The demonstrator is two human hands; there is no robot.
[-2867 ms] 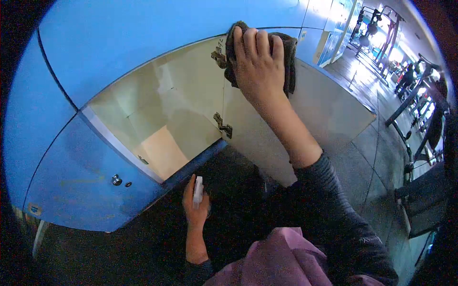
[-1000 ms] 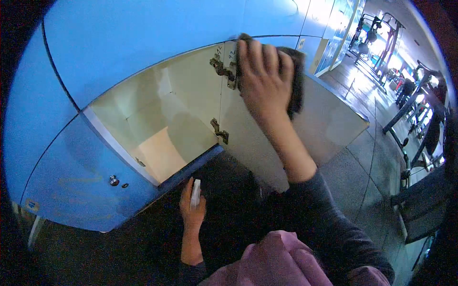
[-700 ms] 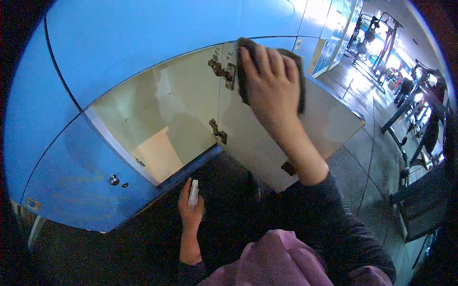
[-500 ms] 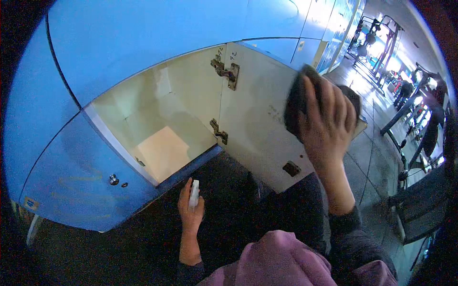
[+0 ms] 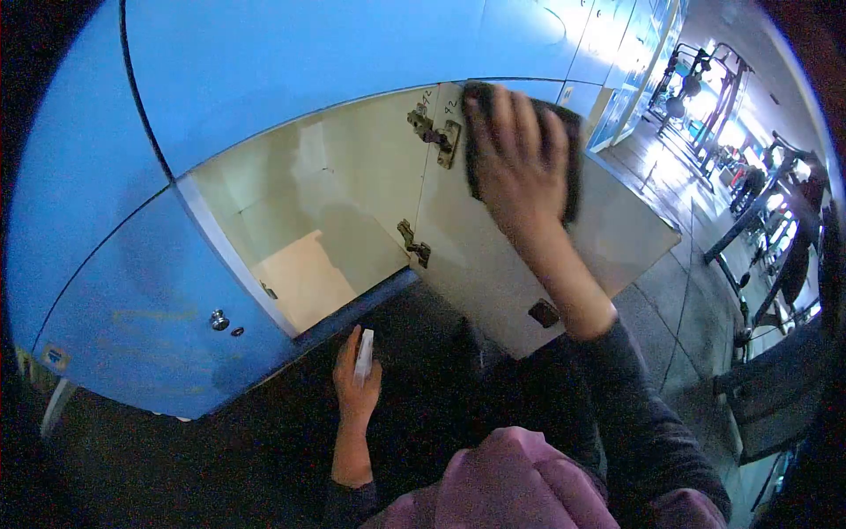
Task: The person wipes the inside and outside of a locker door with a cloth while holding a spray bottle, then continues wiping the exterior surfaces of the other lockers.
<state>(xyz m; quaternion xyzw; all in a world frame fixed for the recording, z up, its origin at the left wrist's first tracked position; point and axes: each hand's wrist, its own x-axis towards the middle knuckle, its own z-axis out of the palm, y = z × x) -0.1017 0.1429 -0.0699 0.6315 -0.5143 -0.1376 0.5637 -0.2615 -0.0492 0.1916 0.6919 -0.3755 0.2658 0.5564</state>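
My right hand [image 5: 522, 167] presses a dark cloth [image 5: 571, 163] against the pale inner face of an open locker door [image 5: 493, 264], high up near the top hinge. Its fingers spread over the cloth, which reaches past them on both sides. Lower down, my left hand [image 5: 357, 383] grips what looks like a spray bottle [image 5: 364, 354]. Only its white top shows clearly; the rest is lost in the hand and the dark. In front of that hand is the open locker compartment [image 5: 352, 189], with a tan sheet [image 5: 304, 273] on its floor.
Two metal hinges, the upper [image 5: 448, 141] and the lower [image 5: 414, 245], join door and compartment. Closed blue lockers [image 5: 308, 53] surround it, one with a round knob [image 5: 219, 319]. Gym machines [image 5: 775, 238] and a dark padded bench [image 5: 780, 401] stand to the right on tiled floor.
My right hand has moved the cloth left across the door, from its outer edge toward the hinge side. My left hand holds nearly the same place. The view has shifted slightly.
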